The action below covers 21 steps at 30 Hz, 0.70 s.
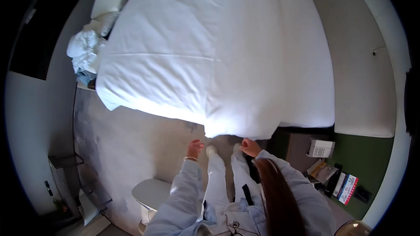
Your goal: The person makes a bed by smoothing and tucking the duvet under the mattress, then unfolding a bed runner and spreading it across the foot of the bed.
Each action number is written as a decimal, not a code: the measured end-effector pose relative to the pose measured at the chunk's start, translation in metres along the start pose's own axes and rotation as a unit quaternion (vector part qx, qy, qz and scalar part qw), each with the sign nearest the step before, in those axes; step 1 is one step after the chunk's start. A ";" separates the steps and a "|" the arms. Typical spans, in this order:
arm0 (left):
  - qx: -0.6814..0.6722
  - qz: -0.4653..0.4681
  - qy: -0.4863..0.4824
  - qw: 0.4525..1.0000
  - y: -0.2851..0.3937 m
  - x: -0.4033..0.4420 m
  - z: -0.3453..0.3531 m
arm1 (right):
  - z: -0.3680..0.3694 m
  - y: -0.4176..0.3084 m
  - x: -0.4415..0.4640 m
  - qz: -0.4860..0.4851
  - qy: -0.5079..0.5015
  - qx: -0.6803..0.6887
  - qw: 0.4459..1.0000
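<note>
A large white bed cover [245, 61] lies over the bed, its near edge hanging down in front of me. My left hand [195, 148] is held just short of that edge, apart from it, with loosely curled fingers and nothing in them. A thin bracelet [190, 158] circles the left wrist. My right hand [250, 147] is closed, right at the cover's hem; whether it grips the fabric is hidden. Wrinkles run across the cover's left part, while its right part is smoother.
A padded headboard [363, 61] rises on the right. On the green nightstand [369, 157] are a white box [321, 148], cards and a phone [334, 179]. Bundled white linen [85, 46] sits at the far left. A stool [153, 192] stands at my left, a dark wall screen [43, 30] beyond.
</note>
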<state>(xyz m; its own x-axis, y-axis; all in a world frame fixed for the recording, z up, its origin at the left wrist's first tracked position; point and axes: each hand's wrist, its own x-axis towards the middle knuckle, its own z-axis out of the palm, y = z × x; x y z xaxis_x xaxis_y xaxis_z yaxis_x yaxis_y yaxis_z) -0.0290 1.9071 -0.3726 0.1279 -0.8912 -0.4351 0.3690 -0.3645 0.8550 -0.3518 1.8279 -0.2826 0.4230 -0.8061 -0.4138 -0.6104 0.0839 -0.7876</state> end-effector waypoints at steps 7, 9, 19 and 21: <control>-0.051 -0.216 0.001 0.975 0.132 -0.113 -0.035 | -0.034 -0.130 0.020 -0.024 0.050 0.131 0.990; 0.007 -0.125 0.070 0.990 0.151 -0.137 -0.071 | -0.021 -0.190 0.019 -0.059 0.063 0.193 0.977; -0.173 0.048 0.389 0.904 0.311 -0.258 -0.264 | 0.118 -0.383 0.094 -0.147 -0.100 0.304 0.936; -0.227 0.088 0.422 0.873 0.330 -0.271 -0.295 | 0.112 -0.421 0.127 -0.150 -0.052 0.259 0.953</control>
<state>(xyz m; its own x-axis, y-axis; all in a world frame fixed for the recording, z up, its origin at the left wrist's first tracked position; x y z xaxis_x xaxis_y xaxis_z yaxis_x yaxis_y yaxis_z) 0.3300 2.1082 -0.0557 0.7820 -0.3361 -0.5249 0.5776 0.0744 0.8129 0.0339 1.7556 -0.0542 0.6066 -0.7795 -0.1564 -0.0504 0.1586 -0.9861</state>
